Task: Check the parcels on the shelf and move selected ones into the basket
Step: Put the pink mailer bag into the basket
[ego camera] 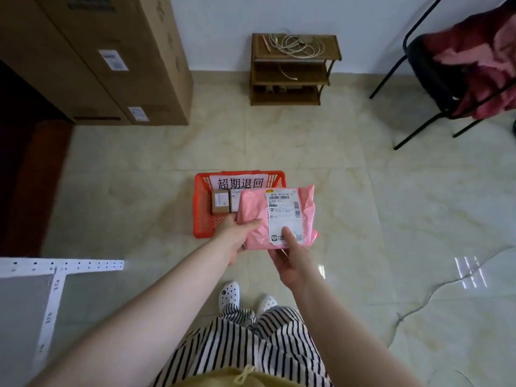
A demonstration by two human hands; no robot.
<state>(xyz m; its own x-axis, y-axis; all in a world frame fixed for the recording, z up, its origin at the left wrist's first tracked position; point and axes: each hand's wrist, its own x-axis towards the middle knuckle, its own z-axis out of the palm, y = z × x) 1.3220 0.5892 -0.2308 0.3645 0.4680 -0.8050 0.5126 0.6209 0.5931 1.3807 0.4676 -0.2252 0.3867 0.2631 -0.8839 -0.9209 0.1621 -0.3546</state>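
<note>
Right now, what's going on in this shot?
A person holds a pink parcel with both hands above the floor, label up. The left hand grips its near-left edge; the right hand holds its near edge, thumb on the label. It hangs over the red basket, which already holds two small cardboard boxes.

Home room (tiled floor, wooden rack).

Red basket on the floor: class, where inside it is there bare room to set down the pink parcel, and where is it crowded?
In the red basket, the far left is crowded: two small brown boxes sit below the paper sign. The near-left mesh floor, between those boxes and the front rim, is bare. The right side is hidden behind the pink parcel held by both hands.
</note>
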